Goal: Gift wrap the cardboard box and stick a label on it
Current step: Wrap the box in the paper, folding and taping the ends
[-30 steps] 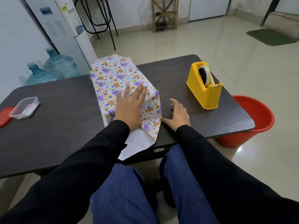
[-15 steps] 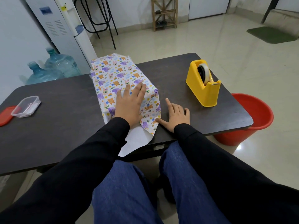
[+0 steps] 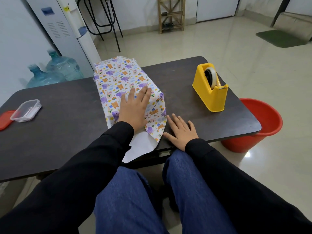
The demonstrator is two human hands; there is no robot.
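Note:
The box [image 3: 121, 76] lies on the dark table [image 3: 67, 132], covered in white wrapping paper printed with elephants, bears and rainbows. My left hand [image 3: 134, 108] presses flat on its near top, fingers straight. The near end of the paper hangs loose, its white underside [image 3: 140, 146] reaching over the table's front edge. My right hand [image 3: 181, 132] lies flat on the table beside the box's near right corner, fingertips touching the folded paper flap. A yellow tape dispenser [image 3: 211, 88] stands to the right.
A clear plastic container [image 3: 26, 110] and its red lid [image 3: 4, 119] sit at the table's left end. A red bucket [image 3: 258, 125] stands on the floor by the right edge. Water bottles [image 3: 54, 71] and a dispenser [image 3: 67, 31] stand behind the table.
My right hand slid left along the table toward the box's near corner and flattened, fingers now touching the paper flap. My left hand stayed pressed on top.

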